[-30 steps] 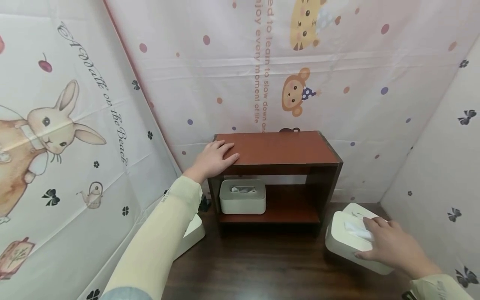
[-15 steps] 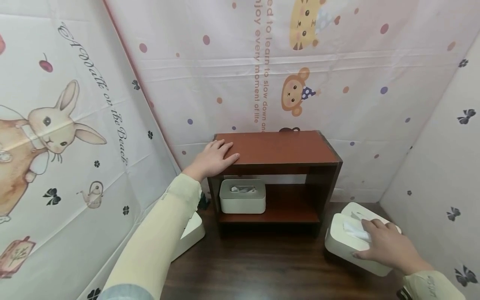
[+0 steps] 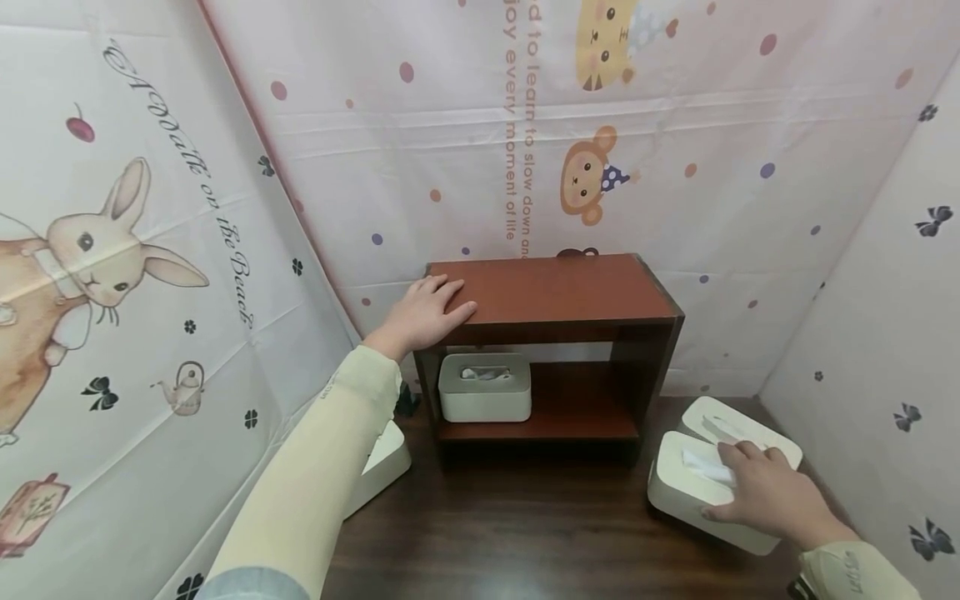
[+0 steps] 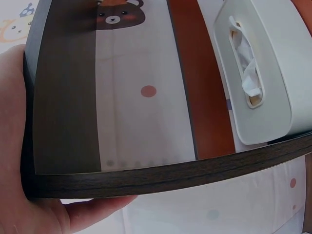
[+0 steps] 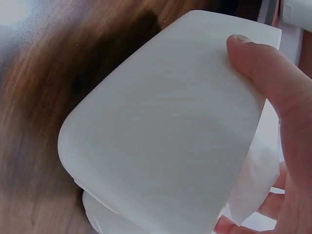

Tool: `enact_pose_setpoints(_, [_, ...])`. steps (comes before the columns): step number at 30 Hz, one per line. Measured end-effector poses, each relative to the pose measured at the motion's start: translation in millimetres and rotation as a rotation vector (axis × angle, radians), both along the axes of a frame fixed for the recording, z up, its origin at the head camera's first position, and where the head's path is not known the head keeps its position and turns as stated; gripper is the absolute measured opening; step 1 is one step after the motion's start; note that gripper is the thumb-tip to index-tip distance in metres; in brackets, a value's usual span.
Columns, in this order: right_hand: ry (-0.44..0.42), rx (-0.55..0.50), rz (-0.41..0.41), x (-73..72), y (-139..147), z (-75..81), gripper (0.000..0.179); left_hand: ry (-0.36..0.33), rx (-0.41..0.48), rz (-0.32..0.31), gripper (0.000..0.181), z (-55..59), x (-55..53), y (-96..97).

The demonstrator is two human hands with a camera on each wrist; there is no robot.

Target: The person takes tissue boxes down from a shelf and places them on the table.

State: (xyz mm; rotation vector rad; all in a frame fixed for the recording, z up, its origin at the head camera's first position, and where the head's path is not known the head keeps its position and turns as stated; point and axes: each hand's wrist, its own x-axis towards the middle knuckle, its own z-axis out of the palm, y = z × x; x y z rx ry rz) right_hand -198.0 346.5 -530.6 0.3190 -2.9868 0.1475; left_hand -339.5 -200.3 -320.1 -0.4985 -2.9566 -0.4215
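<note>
My left hand (image 3: 425,315) rests on the top left corner of a small brown wooden shelf (image 3: 555,292), its fingers lying over the top board. The left wrist view shows a finger along the outer side of the dark panel. On the shelf's lower board stands an off-white tissue box (image 3: 486,400), a tissue showing in its slot. At the right, my right hand (image 3: 772,492) grips another off-white tissue box (image 5: 161,122) from above. Its thumb (image 5: 253,53) presses one long side, and the other fingers reach over towards the far side. White tissue sticks out beside the hand.
Right behind the gripped box lies a further tissue box (image 3: 742,425), close to it. At the left, another white box (image 3: 386,462) is partly hidden by my sleeve (image 3: 330,467). Printed cloth walls (image 3: 337,167) surround the dark wooden surface (image 3: 487,533).
My right hand and its tissue box have shifted slightly towards me, and more of the box behind shows. My left hand stays on the shelf. The head view tilts down a little.
</note>
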Motion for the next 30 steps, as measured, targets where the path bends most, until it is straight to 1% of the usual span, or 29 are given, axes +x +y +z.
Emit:
enact_pose_setpoints(7, [-0.016, 0.002, 0.000, -1.4, 1, -6.7, 0.120, 0.003, -0.001, 0.008, 0.083, 1.2, -0.8, -0.4])
enact_pose_setpoints(19, [-0.025, 0.012, 0.005, -0.5, 10, -19.5, 0.121, -0.001, 0.003, 0.002, 0.082, 1.2, 2.1, 0.3])
enact_pose_setpoints(30, [-0.057, 0.005, -0.018, 1.7, 15, -25.2, 0.119, 0.008, 0.003, -0.001, 0.082, -0.7, 0.4, 0.2])
